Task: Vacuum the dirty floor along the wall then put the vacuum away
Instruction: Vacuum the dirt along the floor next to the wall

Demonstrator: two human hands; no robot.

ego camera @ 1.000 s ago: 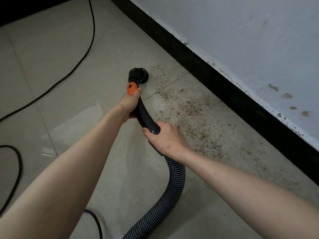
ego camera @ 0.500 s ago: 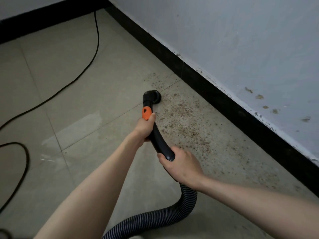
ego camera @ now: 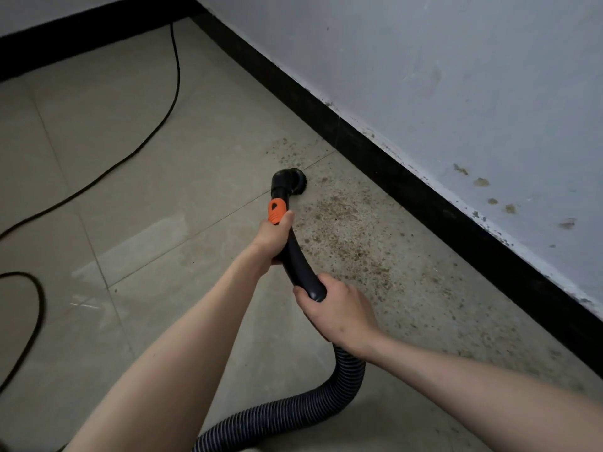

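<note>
A black curved vacuum wand (ego camera: 298, 262) with an orange slider (ego camera: 276, 210) ends in a round black nozzle (ego camera: 288, 181) that sits on the beige tiled floor. My left hand (ego camera: 272, 238) grips the wand just below the orange part. Lower down, my right hand (ego camera: 339, 309) grips the wand's end, where the ribbed black hose (ego camera: 326, 399) begins. Brown crumbs and dirt (ego camera: 352, 243) are strewn over the tiles between the nozzle and the black skirting board (ego camera: 408, 190). The vacuum's body is out of view.
A grey wall (ego camera: 456, 76) with a few brown stains runs along the right. A black power cable (ego camera: 140, 148) snakes across the floor on the left and loops at the left edge. The hose curls across the tiles below my arms.
The view has tilted up, showing more of the far corner. The nozzle now sits at the far edge of the dirt patch, near the tile joint. Both hands keep their grip.
</note>
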